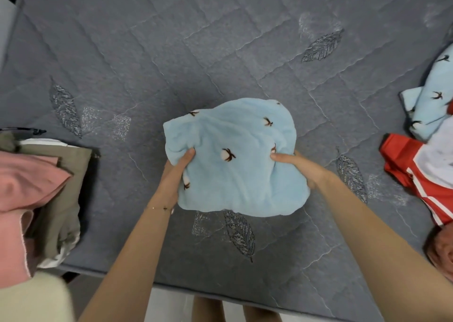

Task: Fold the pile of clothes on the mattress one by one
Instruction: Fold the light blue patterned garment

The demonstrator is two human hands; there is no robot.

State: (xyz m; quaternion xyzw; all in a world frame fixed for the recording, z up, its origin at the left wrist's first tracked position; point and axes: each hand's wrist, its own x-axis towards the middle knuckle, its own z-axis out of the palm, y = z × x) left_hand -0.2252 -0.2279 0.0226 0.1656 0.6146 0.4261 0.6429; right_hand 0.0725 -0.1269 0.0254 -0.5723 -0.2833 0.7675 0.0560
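Observation:
A light blue fleece garment (235, 164) with small brown-and-white motifs is bunched into a folded bundle in the middle of the grey quilted mattress (171, 52). My left hand (175, 174) grips its left edge, thumb on top. My right hand (297, 166) grips its right side, thumb pressed into the fabric and fingers hidden underneath. At the right edge lies an unfolded pile: a matching light blue piece (429, 105), a red garment with white stripes (421, 174) and a white one (438, 159).
A stack of clothes lies at the left: a pink garment (27, 184) on an olive-grey one (68, 179) with white fabric under it. The mattress's near edge (220, 294) runs along the bottom, with my legs below it. A pale cushion-like shape (31, 299) fills the bottom-left corner.

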